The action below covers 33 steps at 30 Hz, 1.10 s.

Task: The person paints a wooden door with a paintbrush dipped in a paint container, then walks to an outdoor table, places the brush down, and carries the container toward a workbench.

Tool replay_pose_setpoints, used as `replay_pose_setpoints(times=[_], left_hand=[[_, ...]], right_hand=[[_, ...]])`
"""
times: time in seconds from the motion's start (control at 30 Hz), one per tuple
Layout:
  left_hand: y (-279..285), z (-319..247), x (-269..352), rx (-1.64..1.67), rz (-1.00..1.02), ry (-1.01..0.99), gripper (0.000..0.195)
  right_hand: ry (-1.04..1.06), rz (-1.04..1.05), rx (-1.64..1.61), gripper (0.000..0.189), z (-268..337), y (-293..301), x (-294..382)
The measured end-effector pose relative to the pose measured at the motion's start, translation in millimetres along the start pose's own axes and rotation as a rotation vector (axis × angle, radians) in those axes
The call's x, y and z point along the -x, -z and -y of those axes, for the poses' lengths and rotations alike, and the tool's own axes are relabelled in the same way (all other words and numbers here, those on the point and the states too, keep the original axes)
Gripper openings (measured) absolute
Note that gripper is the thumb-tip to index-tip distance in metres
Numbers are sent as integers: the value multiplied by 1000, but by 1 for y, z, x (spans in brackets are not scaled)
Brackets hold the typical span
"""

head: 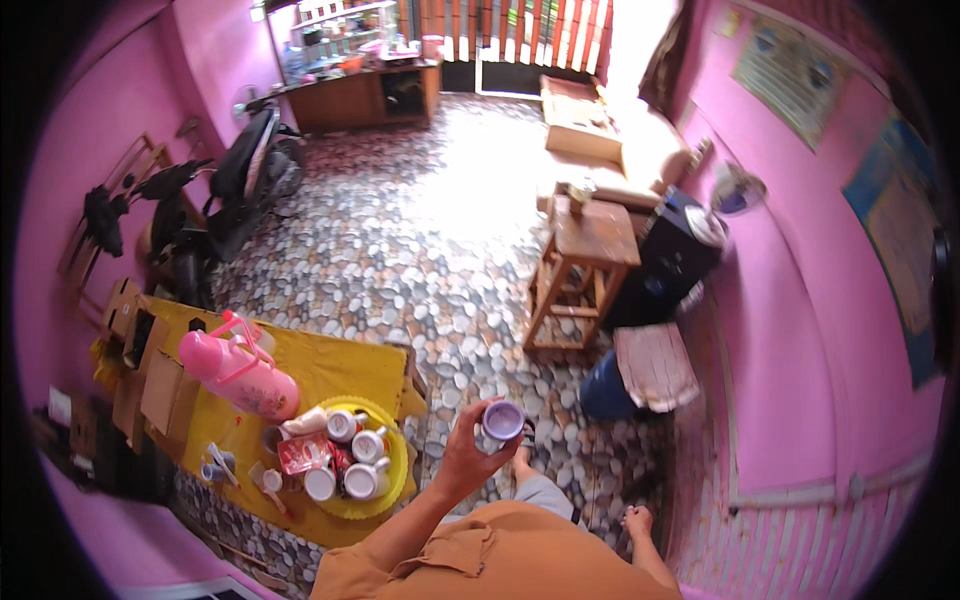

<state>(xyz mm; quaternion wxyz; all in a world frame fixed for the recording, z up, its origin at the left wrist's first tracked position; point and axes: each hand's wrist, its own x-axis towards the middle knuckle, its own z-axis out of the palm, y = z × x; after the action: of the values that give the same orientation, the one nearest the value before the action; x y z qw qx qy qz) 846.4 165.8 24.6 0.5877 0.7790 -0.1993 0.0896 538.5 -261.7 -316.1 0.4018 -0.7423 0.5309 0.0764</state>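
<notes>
My left hand (pixel 474 444) holds a small purple cup (pixel 503 420) in front of my body, its round opening towards the camera. At my right side hangs my right hand (pixel 637 519), its fingers curled; whether anything lies in them cannot be told. Left of the held cup, a yellow tray (pixel 401 472) on the table carries several white mugs (pixel 362 481), which look upside down, and a red packet (pixel 304 452). A pink vacuum flask (pixel 259 386) lies or leans behind the tray in this view.
A yellow cloth (pixel 337 367) covers the table at my left, with cardboard boxes (pixel 169 397) along its far left side. Ahead to the right are a wooden stool (pixel 596 232), a black speaker box (pixel 664 262) and a blue bin (pixel 604 386). A motorcycle (pixel 244 161) stands further off left.
</notes>
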Motion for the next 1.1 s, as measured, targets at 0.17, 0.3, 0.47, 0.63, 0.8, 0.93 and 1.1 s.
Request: replay_pose_setpoints(times=[0.17, 0.3, 0.47, 0.63, 0.8, 0.93, 1.1], left_hand=[[-3, 17, -96, -84, -122, 25, 68], [-3, 36, -165, -125, -243, 17, 69], [3, 79, -244, -184, -339, 30, 70], [28, 146, -327, -162, -411, 99, 70], [76, 220, -420, -120, -457, 141, 71], [129, 262, -501, -185, -451, 141, 70], [192, 318, -597, -171, -465, 153, 69]], right_hand=[[398, 135, 108, 32, 210, -33, -119], [637, 276, 141, 31, 404, -64, -163], [773, 428, 65, 34, 603, -116, -157], [724, 683, -80, 31, 727, -181, -150], [858, 568, 101, 30, 822, -245, -192], [819, 459, 203, 30, 904, -284, -246], [692, 271, 244, 39, 991, -320, -281]])
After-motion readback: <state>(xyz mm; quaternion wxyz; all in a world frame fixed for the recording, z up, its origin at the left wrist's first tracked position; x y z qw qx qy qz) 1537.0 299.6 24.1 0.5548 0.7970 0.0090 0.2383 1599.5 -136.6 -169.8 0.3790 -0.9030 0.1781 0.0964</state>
